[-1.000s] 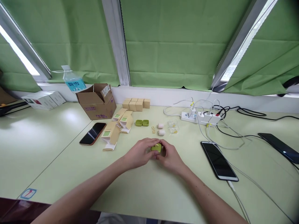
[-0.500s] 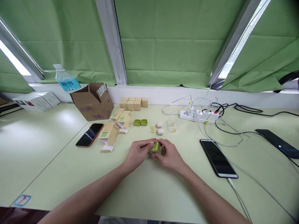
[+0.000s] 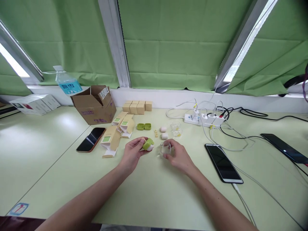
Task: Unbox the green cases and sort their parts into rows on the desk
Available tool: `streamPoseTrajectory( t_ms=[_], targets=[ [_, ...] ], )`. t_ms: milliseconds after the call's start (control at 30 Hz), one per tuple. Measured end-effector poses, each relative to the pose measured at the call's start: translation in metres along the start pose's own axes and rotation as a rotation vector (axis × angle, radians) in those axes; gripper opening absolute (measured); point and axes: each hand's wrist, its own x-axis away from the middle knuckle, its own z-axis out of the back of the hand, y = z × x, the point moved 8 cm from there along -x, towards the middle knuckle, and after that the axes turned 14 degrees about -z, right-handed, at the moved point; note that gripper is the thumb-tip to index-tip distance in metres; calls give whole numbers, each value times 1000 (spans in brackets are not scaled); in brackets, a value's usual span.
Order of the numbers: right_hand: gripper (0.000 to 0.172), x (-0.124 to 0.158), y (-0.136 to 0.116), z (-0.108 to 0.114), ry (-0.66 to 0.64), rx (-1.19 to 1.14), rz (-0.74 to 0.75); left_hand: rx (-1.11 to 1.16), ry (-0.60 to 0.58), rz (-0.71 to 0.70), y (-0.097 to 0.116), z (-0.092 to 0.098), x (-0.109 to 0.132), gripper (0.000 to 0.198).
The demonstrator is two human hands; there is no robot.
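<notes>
My left hand (image 3: 132,153) is closed around a green lid (image 3: 148,143) with a small loop, and a whitish piece shows at its lower end. In my right hand (image 3: 179,156) is a clear plastic cup (image 3: 165,148), pinched by the rim just above the table. A gap lies between the lid and the cup. Beyond the hands are two green square caps (image 3: 144,126), small yellow clips (image 3: 156,133), two white cylinders (image 3: 164,132) and clear cups (image 3: 176,129) with yellow bits inside.
Opened cardboard packets (image 3: 112,138) lie at left beside a dark phone (image 3: 90,140). Behind them stand an open carton (image 3: 97,110) and several small boxes (image 3: 138,107). At right are a power strip (image 3: 204,120), tangled cables, a charging phone (image 3: 223,163) and another dark device (image 3: 285,147).
My hands have drawn apart. The green lid has come off the clear cup and moved left with my left hand, while the cup stays in my right hand.
</notes>
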Motion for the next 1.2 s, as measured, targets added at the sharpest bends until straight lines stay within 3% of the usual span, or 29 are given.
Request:
streamPoseTrajectory(
  t_ms=[200, 300, 467, 933, 1000, 1100, 1200],
  targets=[
    [44, -20, 27, 57, 261, 87, -90, -39, -26, 9, -5, 2, -1, 48],
    [42, -30, 45, 71, 279, 76, -145, -58, -17, 18, -8, 3, -2, 50],
    [41, -41, 58, 69, 280, 20, -148, -63, -20, 21, -10, 2, -2, 51],
    [41, -47, 57, 68, 508, 46, -18, -84, -27, 66, -8, -3, 6, 49],
    [39, -36, 43, 72, 602, 135, 76, -87, -8, 90, -8, -3, 7, 47],
    [31, -1, -3, 63, 734, 289, 472, -78, 18, 131, -8, -3, 10, 40],
    [38, 43, -47, 30, 648, 334, 894, -85, 7, 149, -8, -6, 12, 32]
  ],
)
